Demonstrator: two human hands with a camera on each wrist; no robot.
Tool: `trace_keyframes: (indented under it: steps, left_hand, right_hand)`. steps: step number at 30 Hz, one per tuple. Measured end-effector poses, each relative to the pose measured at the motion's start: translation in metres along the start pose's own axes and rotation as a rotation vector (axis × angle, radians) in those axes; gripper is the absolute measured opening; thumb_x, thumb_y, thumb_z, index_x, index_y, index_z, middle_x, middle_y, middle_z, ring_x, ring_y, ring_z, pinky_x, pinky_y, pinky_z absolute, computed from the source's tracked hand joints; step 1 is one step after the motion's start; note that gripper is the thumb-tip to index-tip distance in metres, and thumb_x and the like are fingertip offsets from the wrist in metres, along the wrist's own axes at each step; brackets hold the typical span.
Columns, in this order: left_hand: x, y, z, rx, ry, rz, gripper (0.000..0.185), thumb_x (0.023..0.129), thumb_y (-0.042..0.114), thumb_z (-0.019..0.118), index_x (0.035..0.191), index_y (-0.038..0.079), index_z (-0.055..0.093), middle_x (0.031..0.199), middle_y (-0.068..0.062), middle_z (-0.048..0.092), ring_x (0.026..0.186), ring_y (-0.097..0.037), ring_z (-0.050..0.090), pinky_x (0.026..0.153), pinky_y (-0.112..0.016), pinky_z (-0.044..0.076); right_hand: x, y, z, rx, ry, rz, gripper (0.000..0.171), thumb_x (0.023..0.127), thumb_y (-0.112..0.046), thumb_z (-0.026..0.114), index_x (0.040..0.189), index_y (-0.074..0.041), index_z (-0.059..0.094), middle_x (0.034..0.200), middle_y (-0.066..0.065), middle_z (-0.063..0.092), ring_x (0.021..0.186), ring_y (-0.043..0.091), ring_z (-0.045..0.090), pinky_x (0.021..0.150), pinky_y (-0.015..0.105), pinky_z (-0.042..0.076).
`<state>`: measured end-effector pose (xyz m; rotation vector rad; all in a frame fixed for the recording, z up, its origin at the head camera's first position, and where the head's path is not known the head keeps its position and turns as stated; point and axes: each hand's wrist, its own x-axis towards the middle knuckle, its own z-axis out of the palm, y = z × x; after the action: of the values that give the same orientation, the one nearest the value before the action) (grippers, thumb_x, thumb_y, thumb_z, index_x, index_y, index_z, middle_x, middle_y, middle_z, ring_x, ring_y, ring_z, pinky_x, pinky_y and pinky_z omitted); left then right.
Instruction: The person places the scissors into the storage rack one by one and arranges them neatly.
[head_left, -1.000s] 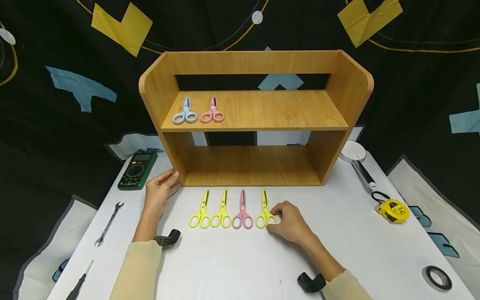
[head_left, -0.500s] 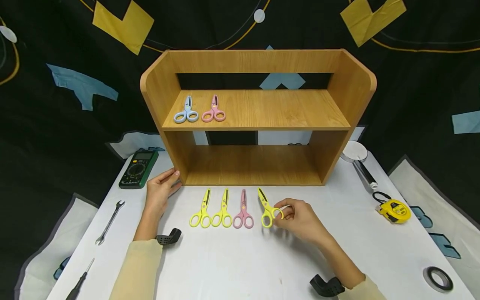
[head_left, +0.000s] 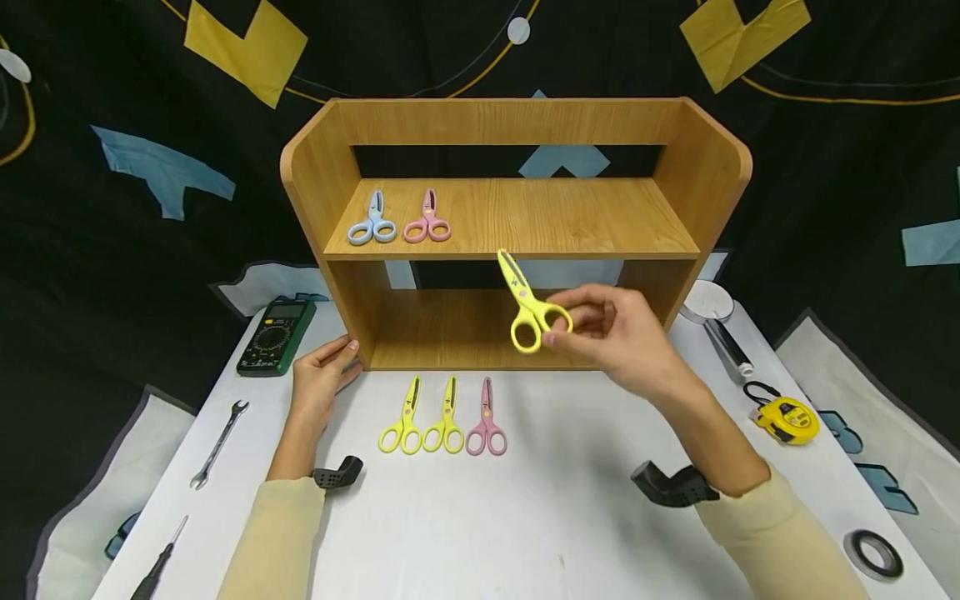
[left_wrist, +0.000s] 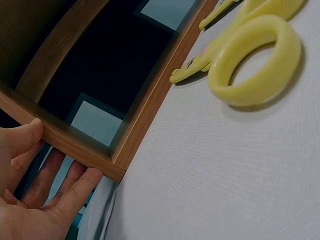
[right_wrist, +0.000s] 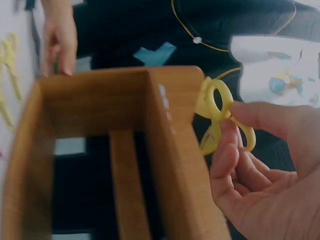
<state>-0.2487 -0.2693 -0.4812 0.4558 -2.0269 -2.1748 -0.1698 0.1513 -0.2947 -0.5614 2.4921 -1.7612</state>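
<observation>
My right hand [head_left: 626, 333] pinches yellow scissors [head_left: 521, 287] by one handle loop, blades pointing up. They hang in the air in front of the wooden shelf unit [head_left: 510, 257]; in the right wrist view the thumb and fingers hold the loop of the scissors [right_wrist: 220, 102]. My left hand [head_left: 321, 379] touches the lower front corner of the unit's left side, fingertips on the panel [left_wrist: 70, 147]. Lined up on the table are two yellow scissors [head_left: 408, 417] [head_left: 447, 417] and one pink pair [head_left: 487, 421]. The upper board bears blue scissors [head_left: 372, 221] and pink scissors [head_left: 428, 218].
Left on the white table [head_left: 480, 525] are a multimeter [head_left: 276, 337], a wrench [head_left: 219, 446] and a screwdriver [head_left: 159, 562]. To the right lie a magnifying glass [head_left: 708, 302], a yellow tape measure [head_left: 785, 419] and a tape roll [head_left: 873, 556]. Behind hangs a dark cloth [head_left: 112, 275].
My right hand has picked the rightmost yellow scissors off the table and raised them up toward the shelf unit. The left hand stays at the unit's corner.
</observation>
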Motion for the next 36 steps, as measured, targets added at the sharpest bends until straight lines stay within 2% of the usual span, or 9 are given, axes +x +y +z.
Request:
trace_keyframes:
  steps: [5,10,14,17,22,25,30,33,36]
  left_hand:
    - [0.000,-0.001,0.000,-0.022,0.003,-0.009,0.056,0.092,0.027,0.079,0.141,0.005,0.062,0.132,-0.004,0.066,0.115,-0.012,0.067,0.106,-0.044,0.054]
    - [0.001,-0.001,0.000,0.007,0.008,-0.005,0.056,0.094,0.028,0.077,0.142,0.006,0.062,0.141,-0.010,0.063,0.120,-0.014,0.066,0.106,-0.043,0.055]
    - [0.003,-0.002,0.000,0.014,0.011,0.000,0.056,0.093,0.029,0.078,0.142,0.006,0.062,0.143,-0.012,0.061,0.121,-0.015,0.066,0.106,-0.043,0.056]
    - [0.003,-0.003,0.001,0.014,0.012,-0.001,0.056,0.093,0.029,0.078,0.142,0.006,0.062,0.143,-0.012,0.061,0.120,-0.014,0.066,0.105,-0.043,0.056]
    - [0.003,-0.004,0.003,0.018,0.020,0.004,0.055,0.094,0.029,0.078,0.141,0.006,0.063,0.142,-0.012,0.062,0.118,-0.013,0.067,0.104,-0.042,0.057]
    - [0.003,-0.004,0.003,0.001,0.023,0.007,0.055,0.093,0.028,0.079,0.140,0.005,0.063,0.136,-0.008,0.066,0.115,-0.011,0.068,0.104,-0.043,0.056]
    - [0.003,-0.003,0.003,-0.019,0.028,0.014,0.055,0.092,0.028,0.080,0.139,0.005,0.064,0.130,-0.002,0.068,0.114,-0.010,0.068,0.105,-0.043,0.056]
    - [0.003,-0.002,0.002,-0.014,0.027,0.021,0.054,0.093,0.028,0.079,0.140,0.005,0.064,0.134,-0.006,0.066,0.119,-0.014,0.067,0.105,-0.043,0.056]
    - [0.001,-0.003,0.000,0.003,0.027,-0.004,0.055,0.093,0.029,0.078,0.141,0.006,0.063,0.140,-0.009,0.063,0.123,-0.016,0.065,0.105,-0.042,0.056]
  right_hand:
    - [0.045,-0.022,-0.009,-0.096,0.134,0.032,0.043,0.091,-0.020,0.082,0.129,-0.008,0.068,0.098,0.008,0.072,0.086,0.018,0.062,0.068,0.021,0.055]
    - [0.091,-0.028,-0.007,-0.094,0.173,0.097,0.043,0.094,-0.021,0.079,0.133,-0.008,0.065,0.095,0.007,0.071,0.082,0.017,0.057,0.062,0.022,0.048]
    - [0.121,-0.028,-0.001,-0.072,0.164,0.145,0.045,0.094,-0.020,0.078,0.135,-0.006,0.063,0.096,0.008,0.071,0.086,0.018,0.065,0.071,0.022,0.060]
    - [0.137,-0.028,0.007,-0.058,0.156,0.158,0.044,0.094,-0.018,0.078,0.134,-0.005,0.063,0.097,0.009,0.070,0.087,0.019,0.069,0.076,0.025,0.064]
    - [0.152,-0.027,0.018,-0.116,0.147,0.178,0.043,0.095,-0.020,0.078,0.132,-0.004,0.064,0.098,0.006,0.067,0.082,0.014,0.063,0.068,0.018,0.057]
    - [0.157,-0.026,0.021,-0.180,0.137,0.175,0.042,0.096,-0.022,0.076,0.131,-0.004,0.065,0.102,0.006,0.064,0.084,0.013,0.058,0.064,0.018,0.052]
    - [0.161,-0.027,0.023,-0.328,0.094,0.131,0.035,0.097,-0.026,0.075,0.123,-0.003,0.069,0.108,0.008,0.062,0.090,0.017,0.056,0.067,0.023,0.050]
    - [0.161,-0.026,0.026,-0.368,0.080,0.105,0.034,0.095,-0.025,0.076,0.119,-0.002,0.069,0.108,0.010,0.063,0.091,0.020,0.058,0.069,0.025,0.053]
    - [0.159,-0.024,0.028,-0.388,0.078,0.090,0.038,0.094,-0.026,0.078,0.121,-0.001,0.068,0.110,0.012,0.064,0.095,0.021,0.059,0.072,0.027,0.054]
